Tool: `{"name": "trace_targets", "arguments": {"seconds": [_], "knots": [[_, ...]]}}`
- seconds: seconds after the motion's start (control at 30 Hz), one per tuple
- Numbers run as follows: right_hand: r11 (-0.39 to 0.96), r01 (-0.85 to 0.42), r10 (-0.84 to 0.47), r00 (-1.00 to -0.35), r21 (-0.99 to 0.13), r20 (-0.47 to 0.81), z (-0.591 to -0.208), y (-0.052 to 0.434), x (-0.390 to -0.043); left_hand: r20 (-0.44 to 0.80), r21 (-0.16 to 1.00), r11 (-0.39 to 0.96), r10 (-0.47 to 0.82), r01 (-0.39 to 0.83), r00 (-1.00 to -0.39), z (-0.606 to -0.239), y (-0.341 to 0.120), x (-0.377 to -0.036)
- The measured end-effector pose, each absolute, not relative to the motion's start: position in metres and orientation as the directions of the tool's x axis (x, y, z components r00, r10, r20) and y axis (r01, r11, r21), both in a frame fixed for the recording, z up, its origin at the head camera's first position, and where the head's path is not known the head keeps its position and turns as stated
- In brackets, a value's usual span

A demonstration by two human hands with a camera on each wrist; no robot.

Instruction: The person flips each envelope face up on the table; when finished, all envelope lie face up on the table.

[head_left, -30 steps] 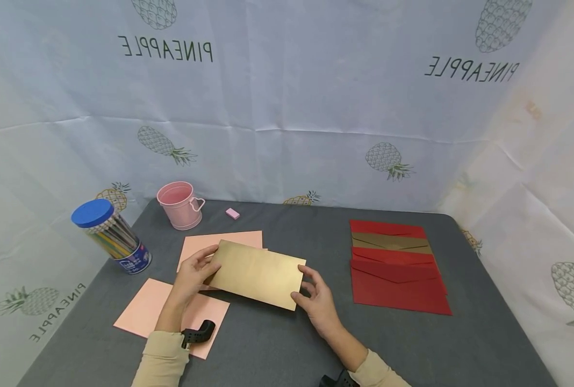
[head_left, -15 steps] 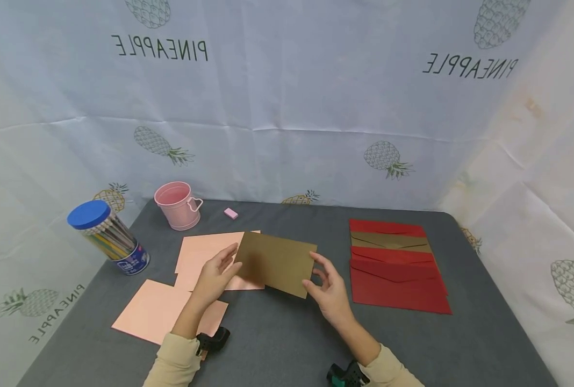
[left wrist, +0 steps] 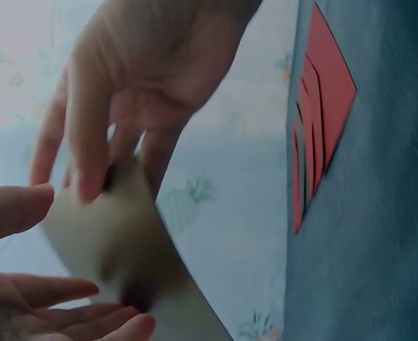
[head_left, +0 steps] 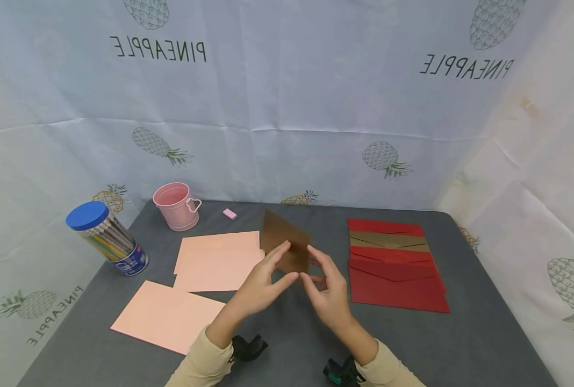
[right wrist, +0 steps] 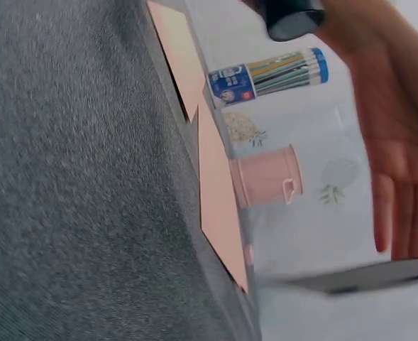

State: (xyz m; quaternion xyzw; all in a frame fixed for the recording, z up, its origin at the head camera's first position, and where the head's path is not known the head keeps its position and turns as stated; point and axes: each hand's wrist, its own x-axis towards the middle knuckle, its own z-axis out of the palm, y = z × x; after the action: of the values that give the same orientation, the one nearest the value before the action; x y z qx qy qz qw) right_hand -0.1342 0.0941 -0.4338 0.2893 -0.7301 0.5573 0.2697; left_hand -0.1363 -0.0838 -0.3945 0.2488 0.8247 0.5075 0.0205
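A gold-brown envelope (head_left: 283,236) stands tilted on edge above the grey table (head_left: 485,333), near its middle. My left hand (head_left: 266,279) holds its lower left part, fingers laid along its face and thumb beneath. My right hand (head_left: 324,287) pinches its lower right corner. In the left wrist view the envelope (left wrist: 116,234) is a blur between the right hand (left wrist: 145,78) above and my left fingers (left wrist: 59,312) below. The right wrist view shows the envelope (right wrist: 358,278) edge-on under the left hand (right wrist: 397,142).
A fanned stack of red envelopes (head_left: 395,271), one gold among them, lies to the right. Two pink sheets (head_left: 216,260) lie left of the hands, with a third (head_left: 166,317) nearer. A pink cup (head_left: 174,200), a blue-lidded pencil jar (head_left: 105,234) and a pink eraser (head_left: 229,214) stand at the back left.
The envelope rose off the pink sheets, moved right and tipped from nearly flat to steeply on edge. Both hands came closer together at its lower edge.
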Motion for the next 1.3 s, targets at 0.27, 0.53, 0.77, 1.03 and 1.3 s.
{"name": "trace_targets", "arguments": {"seconds": [0.27, 0.53, 0.77, 1.03, 1.3], "knots": [[0.251, -0.84, -0.148, -0.525, -0.482, 0.838, -0.43, 0.085, -0.135, 0.299, 0.91, 0.159, 0.387, 0.382, -0.872, -0.393, -0.068, -0.137], [0.209, -0.868, -0.211, -0.489, -0.45, 0.846, -0.427, 0.084, -0.134, 0.397, 0.917, -0.056, 0.238, 0.395, -0.887, -0.4, -0.066, -0.14], [0.246, -0.829, -0.162, -0.546, -0.503, 0.822, -0.425, 0.102, -0.137, 0.313, 0.941, -0.185, 0.163, 0.283, -0.936, -0.404, -0.073, -0.144], [0.33, -0.74, -0.032, -0.63, -0.587, 0.776, -0.403, 0.133, -0.133, 0.288, 0.924, -0.3, 0.14, 0.237, -0.947, -0.404, -0.084, -0.148], [0.317, -0.497, 0.033, -0.845, -0.807, 0.534, -0.413, 0.168, -0.143, 0.269, 0.914, -0.338, 0.094, 0.223, -0.958, -0.407, -0.096, -0.153]]}}
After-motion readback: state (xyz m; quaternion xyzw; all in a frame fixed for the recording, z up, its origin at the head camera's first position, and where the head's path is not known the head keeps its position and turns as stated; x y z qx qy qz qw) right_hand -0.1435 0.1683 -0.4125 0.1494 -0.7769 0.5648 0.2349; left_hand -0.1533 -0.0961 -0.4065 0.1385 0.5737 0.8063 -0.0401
